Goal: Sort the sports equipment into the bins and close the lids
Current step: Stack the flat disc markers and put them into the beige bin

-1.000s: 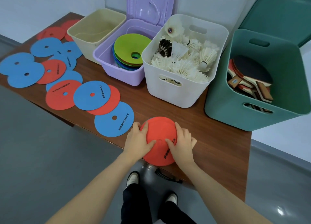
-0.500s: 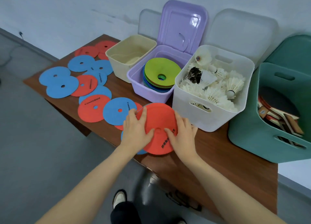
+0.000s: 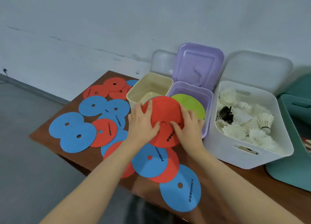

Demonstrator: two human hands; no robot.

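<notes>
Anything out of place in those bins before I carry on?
One thing: a dark shuttlecock sits among the white ones in the white bin; whether it is damaged or just black I cannot tell. The cream bin looks empty. Otherwise nothing spilled or tipped.

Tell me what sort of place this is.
Probably a plain storage or sorting corner, not a court: a wooden table pushed against a bare grey wall, lidded plastic bins such as the purple bin, and loose gear, flat discs and shuttlecocks, being sorted.
</notes>
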